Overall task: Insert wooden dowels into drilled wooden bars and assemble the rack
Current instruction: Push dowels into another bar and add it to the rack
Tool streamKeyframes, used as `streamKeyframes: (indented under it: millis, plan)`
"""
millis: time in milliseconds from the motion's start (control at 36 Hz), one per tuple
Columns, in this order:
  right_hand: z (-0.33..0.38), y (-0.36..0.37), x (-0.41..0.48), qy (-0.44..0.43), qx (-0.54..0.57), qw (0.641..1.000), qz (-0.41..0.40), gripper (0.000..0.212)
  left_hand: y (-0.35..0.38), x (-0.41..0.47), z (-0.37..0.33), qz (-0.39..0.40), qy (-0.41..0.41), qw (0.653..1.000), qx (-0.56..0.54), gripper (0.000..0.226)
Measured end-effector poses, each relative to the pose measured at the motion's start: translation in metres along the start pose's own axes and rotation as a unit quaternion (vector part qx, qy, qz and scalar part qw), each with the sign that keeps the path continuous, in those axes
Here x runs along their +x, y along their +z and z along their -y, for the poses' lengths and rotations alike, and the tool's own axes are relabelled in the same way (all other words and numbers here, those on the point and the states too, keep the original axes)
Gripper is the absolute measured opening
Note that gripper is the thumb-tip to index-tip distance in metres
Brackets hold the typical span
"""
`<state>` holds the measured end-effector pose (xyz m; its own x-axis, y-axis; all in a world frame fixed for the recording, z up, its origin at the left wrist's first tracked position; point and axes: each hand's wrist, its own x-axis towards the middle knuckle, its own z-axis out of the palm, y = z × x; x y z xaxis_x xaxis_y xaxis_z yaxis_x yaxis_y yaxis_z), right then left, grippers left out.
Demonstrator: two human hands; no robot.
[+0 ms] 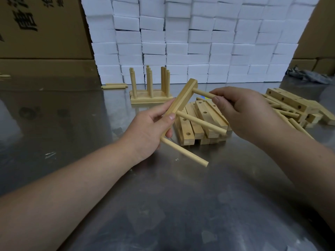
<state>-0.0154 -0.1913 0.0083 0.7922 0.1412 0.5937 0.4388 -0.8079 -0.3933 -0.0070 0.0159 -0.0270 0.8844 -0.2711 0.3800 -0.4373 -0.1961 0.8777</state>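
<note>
My left hand (151,131) grips a drilled wooden bar (183,96) held tilted above the metal table. Two dowels stick out of it toward the right: a lower dowel (186,153) and a middle dowel (201,123). My right hand (244,113) pinches a third dowel (203,93) whose end sits at the bar's top hole. Behind stands a finished rack (150,91) with several upright dowels. A stack of drilled bars (197,124) lies just beyond my hands.
A loose heap of bars and dowels (293,107) lies at the right. Two spare dowels (114,86) rest by the wall of white boxes (190,38). Cardboard cartons (41,33) stand at the left, a crumpled cloth (306,75) at the far right.
</note>
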Motion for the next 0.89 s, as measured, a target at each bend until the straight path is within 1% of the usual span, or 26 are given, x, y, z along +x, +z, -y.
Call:
streamKeyframes:
  millis: [83,250,472,556,722,889]
  plan:
    - [0.004,-0.002,0.000,-0.020,-0.032,0.999,0.008,0.019,0.000,0.000,-0.002,0.002,0.004,1.000,0.012,0.038]
    - [0.008,-0.005,0.000,-0.052,-0.087,0.995,0.000,0.024,-0.001,0.000,-0.006,0.003,0.005,1.000,0.023,0.037]
    - [0.010,-0.005,-0.001,-0.058,-0.102,0.993,-0.026,0.025,0.000,-0.002,-0.010,0.008,0.007,0.999,0.045,0.043]
    - [0.009,-0.004,-0.002,-0.038,-0.084,0.995,-0.025,0.026,0.000,-0.003,-0.012,0.015,0.010,0.999,0.048,0.045]
    - [0.007,-0.002,-0.002,0.041,0.005,0.999,-0.022,0.023,0.000,-0.003,-0.012,0.016,0.007,0.997,0.069,0.047]
    - [0.008,-0.003,0.002,0.106,0.082,0.991,-0.019,0.030,0.000,-0.001,-0.009,0.008,0.024,0.996,0.091,0.050]
